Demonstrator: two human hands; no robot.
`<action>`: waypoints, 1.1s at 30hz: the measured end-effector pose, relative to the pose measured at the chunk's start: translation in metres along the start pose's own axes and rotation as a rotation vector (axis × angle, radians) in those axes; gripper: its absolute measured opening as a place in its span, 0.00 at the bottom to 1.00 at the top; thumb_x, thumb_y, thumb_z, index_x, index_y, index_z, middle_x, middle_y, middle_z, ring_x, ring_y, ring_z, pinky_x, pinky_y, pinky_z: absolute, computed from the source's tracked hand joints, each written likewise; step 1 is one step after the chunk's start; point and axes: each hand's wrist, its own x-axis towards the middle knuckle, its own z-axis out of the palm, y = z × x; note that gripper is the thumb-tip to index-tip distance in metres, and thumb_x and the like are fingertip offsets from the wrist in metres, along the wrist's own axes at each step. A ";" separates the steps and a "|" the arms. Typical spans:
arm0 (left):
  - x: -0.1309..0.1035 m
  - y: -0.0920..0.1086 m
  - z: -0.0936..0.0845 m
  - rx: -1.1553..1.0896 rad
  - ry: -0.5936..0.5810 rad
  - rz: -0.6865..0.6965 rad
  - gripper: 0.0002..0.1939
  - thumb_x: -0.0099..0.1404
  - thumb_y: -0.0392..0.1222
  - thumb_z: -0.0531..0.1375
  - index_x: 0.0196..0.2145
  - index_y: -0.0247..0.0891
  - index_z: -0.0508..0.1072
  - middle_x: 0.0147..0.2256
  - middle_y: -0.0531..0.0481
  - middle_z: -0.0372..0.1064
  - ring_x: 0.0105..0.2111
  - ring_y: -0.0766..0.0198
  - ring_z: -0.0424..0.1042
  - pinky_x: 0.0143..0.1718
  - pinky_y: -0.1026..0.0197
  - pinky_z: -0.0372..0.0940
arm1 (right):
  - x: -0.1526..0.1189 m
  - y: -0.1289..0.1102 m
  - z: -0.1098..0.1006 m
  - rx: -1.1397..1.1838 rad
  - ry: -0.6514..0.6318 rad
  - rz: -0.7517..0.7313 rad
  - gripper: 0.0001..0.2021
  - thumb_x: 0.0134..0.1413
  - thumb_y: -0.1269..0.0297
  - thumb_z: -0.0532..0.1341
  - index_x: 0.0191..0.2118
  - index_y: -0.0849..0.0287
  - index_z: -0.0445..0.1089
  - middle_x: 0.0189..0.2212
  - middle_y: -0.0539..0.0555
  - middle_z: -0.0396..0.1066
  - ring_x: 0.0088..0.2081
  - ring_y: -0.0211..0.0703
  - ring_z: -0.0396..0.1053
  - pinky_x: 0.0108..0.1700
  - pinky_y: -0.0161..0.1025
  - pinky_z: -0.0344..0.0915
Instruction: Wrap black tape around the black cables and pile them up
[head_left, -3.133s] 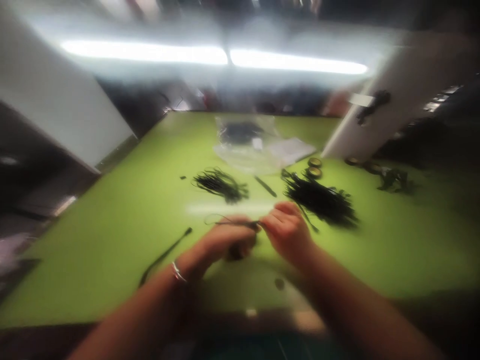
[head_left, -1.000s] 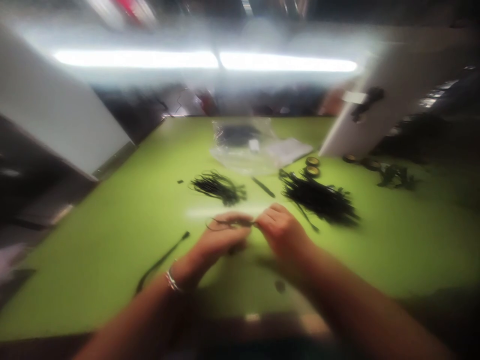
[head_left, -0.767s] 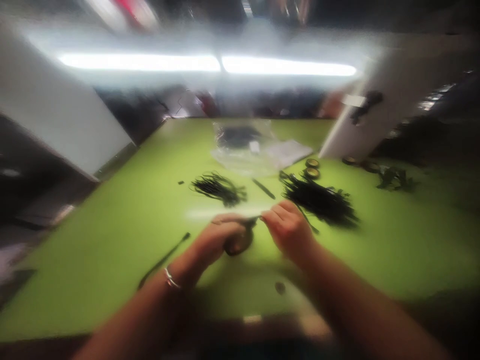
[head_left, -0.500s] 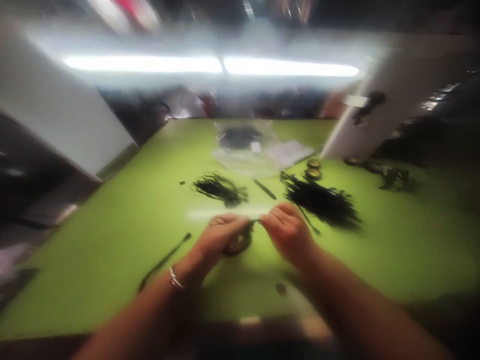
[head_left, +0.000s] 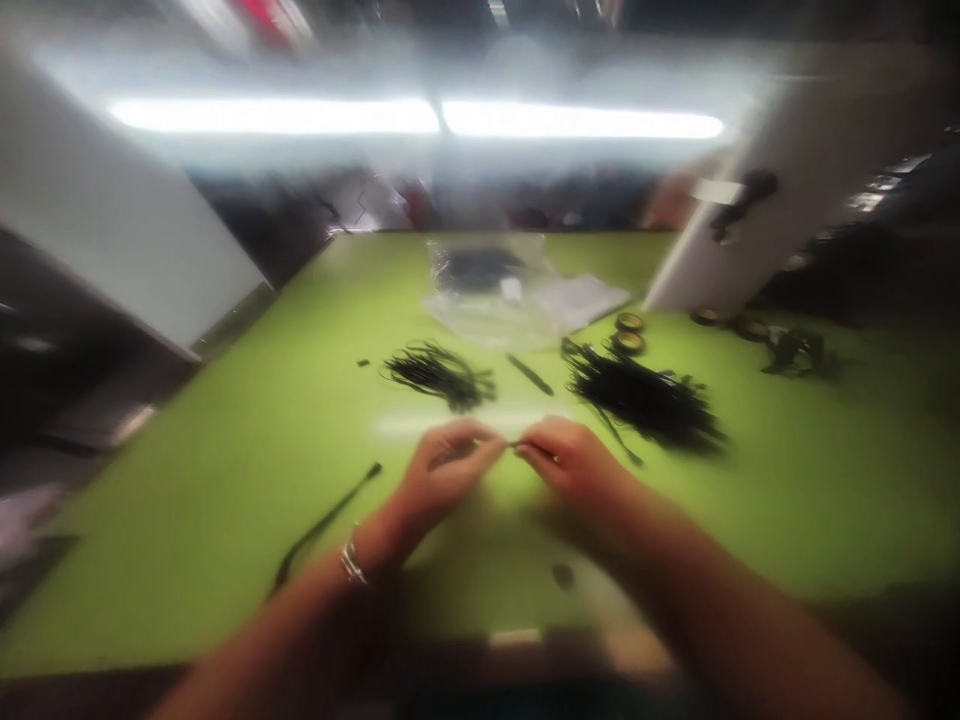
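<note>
My left hand (head_left: pixel 454 465) and my right hand (head_left: pixel 566 450) meet fingertip to fingertip over the middle of the green table (head_left: pixel 450 590). Both are closed in a pinch on a thin black cable (head_left: pixel 514 444), of which just a short dark stretch shows between the fingers. The rest of it is hidden by the hands. Just beyond the left hand lies a small bundle of black cables (head_left: pixel 435 375). A larger bundle of black cables (head_left: pixel 645 400) lies beyond the right hand. One single black cable (head_left: pixel 322 525) rests beside my left forearm.
Two tape rolls (head_left: pixel 628 342) with yellowish cores lie behind the larger bundle. A dark slim tool or strip (head_left: pixel 529 374) sits between the bundles. Farther back is a clear plastic bag (head_left: pixel 480 290) with dark contents. A white post (head_left: pixel 712 240) rises at the right.
The dark ring, like a tape roll, that hung beneath my left hand no longer shows. My left fingers have shifted their grip slightly, and both hands remain together on the cable.
</note>
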 end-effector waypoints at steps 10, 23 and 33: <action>0.000 0.004 -0.003 -0.327 -0.169 -0.278 0.16 0.61 0.51 0.62 0.29 0.33 0.72 0.14 0.59 0.50 0.16 0.74 0.47 0.18 0.67 0.43 | 0.000 -0.002 -0.009 -0.324 0.201 -0.272 0.08 0.63 0.70 0.55 0.35 0.57 0.71 0.23 0.51 0.68 0.32 0.42 0.60 0.42 0.41 0.58; 0.000 -0.007 -0.002 0.490 -0.015 0.468 0.05 0.64 0.34 0.57 0.31 0.36 0.72 0.33 0.44 0.67 0.33 0.61 0.66 0.37 0.60 0.63 | -0.001 -0.005 0.000 -0.149 -0.013 -0.108 0.06 0.60 0.71 0.56 0.35 0.60 0.70 0.28 0.54 0.72 0.33 0.44 0.64 0.42 0.42 0.60; 0.003 -0.005 -0.008 0.293 -0.110 0.219 0.23 0.62 0.37 0.59 0.56 0.35 0.69 0.40 0.44 0.73 0.30 0.65 0.69 0.34 0.63 0.65 | -0.001 0.001 -0.011 -0.402 0.180 -0.165 0.09 0.62 0.70 0.55 0.34 0.59 0.72 0.22 0.52 0.68 0.28 0.42 0.61 0.31 0.38 0.55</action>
